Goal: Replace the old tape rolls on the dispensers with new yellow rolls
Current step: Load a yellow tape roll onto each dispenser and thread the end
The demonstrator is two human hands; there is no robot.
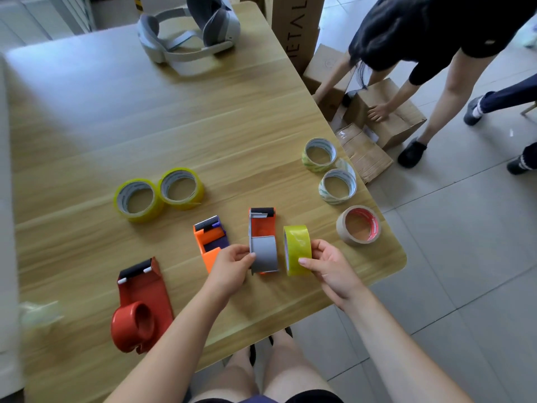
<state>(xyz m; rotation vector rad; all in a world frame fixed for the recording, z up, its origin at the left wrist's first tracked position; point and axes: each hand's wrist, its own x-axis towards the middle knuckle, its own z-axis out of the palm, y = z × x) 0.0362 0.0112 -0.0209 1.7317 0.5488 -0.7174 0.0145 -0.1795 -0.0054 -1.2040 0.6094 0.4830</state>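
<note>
Right hand (328, 266) pinches the glossy yellow tape roll (297, 250) just beside the orange plastic dispenser (261, 225), which the left hand (232, 266) grips by its grey hub (264, 254); pushed on tilted, the roll could jam.

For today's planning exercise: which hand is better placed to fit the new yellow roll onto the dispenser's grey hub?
Right. The right hand pinches the yellow roll, upright beside the grey hub; the left hand grips that dispenser.

A yellow roll (297, 250) is held on edge just beside the grey dispenser (263, 253); two more yellow rolls (145, 216) (189, 203) are laid flat, touching, further left.
</note>
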